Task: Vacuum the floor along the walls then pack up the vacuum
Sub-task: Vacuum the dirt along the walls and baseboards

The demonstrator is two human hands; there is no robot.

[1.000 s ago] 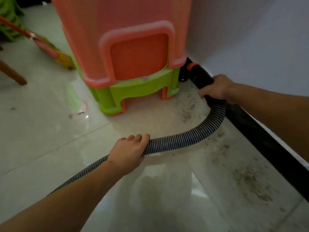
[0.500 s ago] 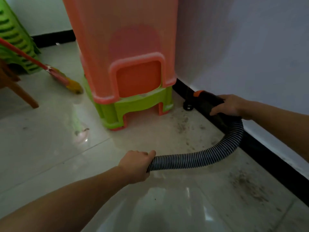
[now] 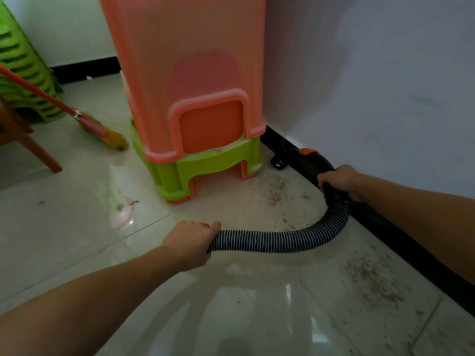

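Observation:
A ribbed black-and-grey vacuum hose (image 3: 277, 240) curves over the pale tiled floor. My left hand (image 3: 190, 241) grips the hose near its middle. My right hand (image 3: 339, 179) grips the black handle tube (image 3: 312, 163) with an orange button, which lies along the black skirting board (image 3: 401, 232) at the foot of the white wall. The nozzle end (image 3: 279, 160) rests on the floor by the skirting, just right of the stacked stools. Dust and crumbs (image 3: 275, 187) are scattered on the tiles near the wall.
A tall stack of orange and green plastic stools (image 3: 195, 104) stands in the corner. A broom (image 3: 97, 127) leans at the left, beside green stacked chairs (image 3: 23, 73) and a wooden chair leg (image 3: 38, 152). More dirt (image 3: 372, 281) lies at the lower right.
The view has tilted up and pulled back from the corner. My right hand has drawn the handle tube back along the skirting, and my left hand now wraps more fully round the hose.

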